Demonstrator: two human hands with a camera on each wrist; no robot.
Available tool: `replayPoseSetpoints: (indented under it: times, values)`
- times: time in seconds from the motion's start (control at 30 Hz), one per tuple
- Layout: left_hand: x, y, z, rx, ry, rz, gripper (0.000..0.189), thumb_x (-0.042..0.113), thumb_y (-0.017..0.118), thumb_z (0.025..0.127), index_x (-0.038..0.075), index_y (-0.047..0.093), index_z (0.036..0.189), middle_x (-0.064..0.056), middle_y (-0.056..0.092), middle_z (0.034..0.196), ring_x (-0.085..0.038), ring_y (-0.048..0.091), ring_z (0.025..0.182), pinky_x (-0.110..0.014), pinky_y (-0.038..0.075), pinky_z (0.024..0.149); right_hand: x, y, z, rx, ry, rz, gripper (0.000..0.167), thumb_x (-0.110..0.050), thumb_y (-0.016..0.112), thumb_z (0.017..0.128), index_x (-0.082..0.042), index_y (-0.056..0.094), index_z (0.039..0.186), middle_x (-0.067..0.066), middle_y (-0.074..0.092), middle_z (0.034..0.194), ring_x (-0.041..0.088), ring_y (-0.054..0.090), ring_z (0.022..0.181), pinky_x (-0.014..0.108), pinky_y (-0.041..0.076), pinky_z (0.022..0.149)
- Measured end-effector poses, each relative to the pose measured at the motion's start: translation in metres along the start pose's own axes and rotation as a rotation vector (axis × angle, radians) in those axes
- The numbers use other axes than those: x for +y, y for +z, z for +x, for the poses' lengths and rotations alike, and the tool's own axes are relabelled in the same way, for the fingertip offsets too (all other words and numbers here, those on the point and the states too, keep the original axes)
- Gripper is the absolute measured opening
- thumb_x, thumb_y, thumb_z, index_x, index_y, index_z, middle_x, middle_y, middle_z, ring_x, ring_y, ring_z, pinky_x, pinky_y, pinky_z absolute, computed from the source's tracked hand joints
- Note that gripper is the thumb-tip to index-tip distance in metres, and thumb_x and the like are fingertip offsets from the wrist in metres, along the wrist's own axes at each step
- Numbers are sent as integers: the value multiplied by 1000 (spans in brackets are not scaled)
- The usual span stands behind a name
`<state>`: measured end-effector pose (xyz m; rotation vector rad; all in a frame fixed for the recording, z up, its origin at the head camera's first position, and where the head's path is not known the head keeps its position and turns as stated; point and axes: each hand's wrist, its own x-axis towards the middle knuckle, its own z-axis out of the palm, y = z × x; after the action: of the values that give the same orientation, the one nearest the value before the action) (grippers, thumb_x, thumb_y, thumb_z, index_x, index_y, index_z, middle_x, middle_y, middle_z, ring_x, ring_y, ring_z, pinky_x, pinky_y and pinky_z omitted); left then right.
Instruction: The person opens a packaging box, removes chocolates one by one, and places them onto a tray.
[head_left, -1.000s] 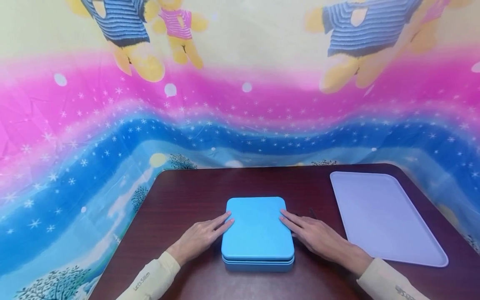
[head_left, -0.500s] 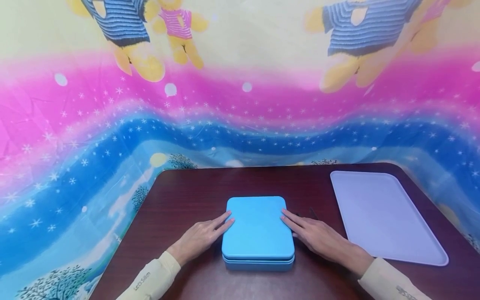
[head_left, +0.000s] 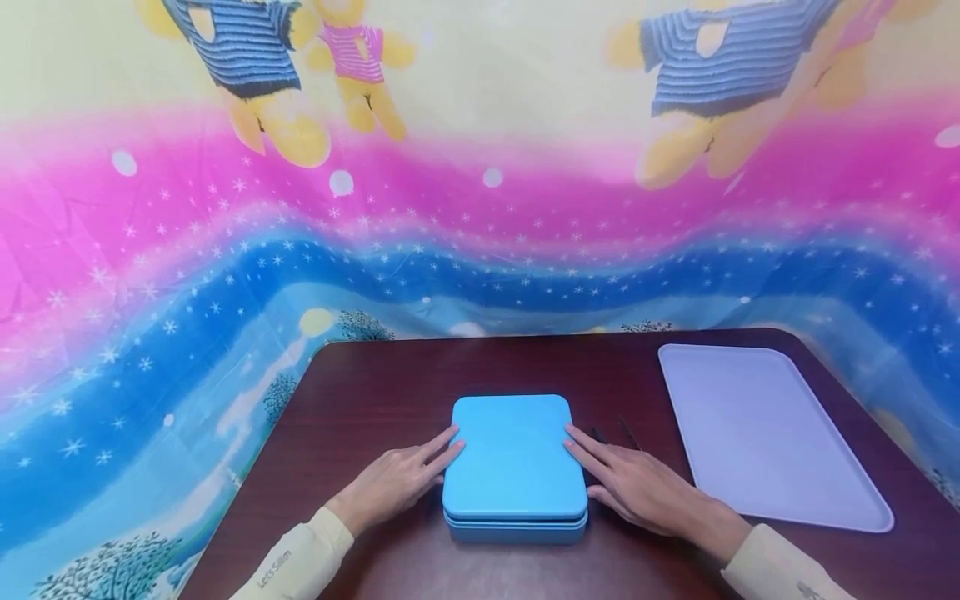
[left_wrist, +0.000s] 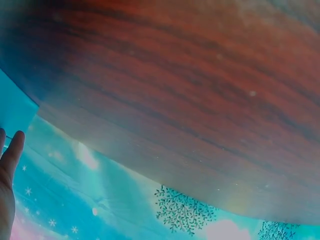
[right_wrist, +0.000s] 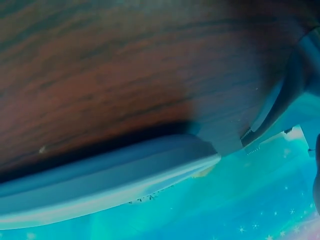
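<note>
Grip straight-fingered, clasping nothing — left hand (head_left: pixel 393 483) and right hand (head_left: pixel 641 485) touch opposite top edges of a sky-blue, rounded-rectangular lidded box (head_left: pixel 517 462), apparently metal or plastic, on the dark-brown wood-grain counter (head_left: pixel 375 383); likely stiff, light, slippery — best held low along its sides.

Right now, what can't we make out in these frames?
Inside of the blue box: head view, covered by its lid.
What the thin dark tips belong to: head view, the right hand is in front.
Most of the left hand: left wrist view, cut off by the left edge.
Most of the blue box: left wrist view, same edge.
</note>
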<state>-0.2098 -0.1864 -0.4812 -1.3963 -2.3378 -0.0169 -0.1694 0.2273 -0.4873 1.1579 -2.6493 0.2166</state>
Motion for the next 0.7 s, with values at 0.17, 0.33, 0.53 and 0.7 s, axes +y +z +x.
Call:
replayPoseSetpoints:
  times: [0.17,0.33,0.53,0.7]
  values:
    - [1,-1,1,-33,-18,-8,58,32,55,103,13,35,154,-9,38,158,-10,69,89,-23,56,69,-1,1,0,-1,16,13,64,-37,47,105,-18,20,159,1,18,166,11,56,127,36,53,95]
    - [3,-6,1,-50,-26,-7,63,29,62,99,13,35,154,-8,38,158,-10,69,87,-24,56,68,-2,1,0,-1,24,31,64,-37,45,105,-17,18,160,1,17,167,11,55,128,36,52,95]
    - [4,-10,3,-36,-32,3,68,22,69,94,11,36,154,-9,41,156,-8,66,74,-21,53,62,-3,-1,1,4,59,67,62,-36,43,106,-20,16,160,-3,18,166,10,51,133,38,51,99]
    - [3,-15,8,-14,-35,1,71,12,73,89,10,40,152,-10,46,152,-2,40,50,-13,38,48,-4,-5,5,22,86,98,61,-34,45,106,-22,17,160,-5,20,166,11,47,137,39,50,101]
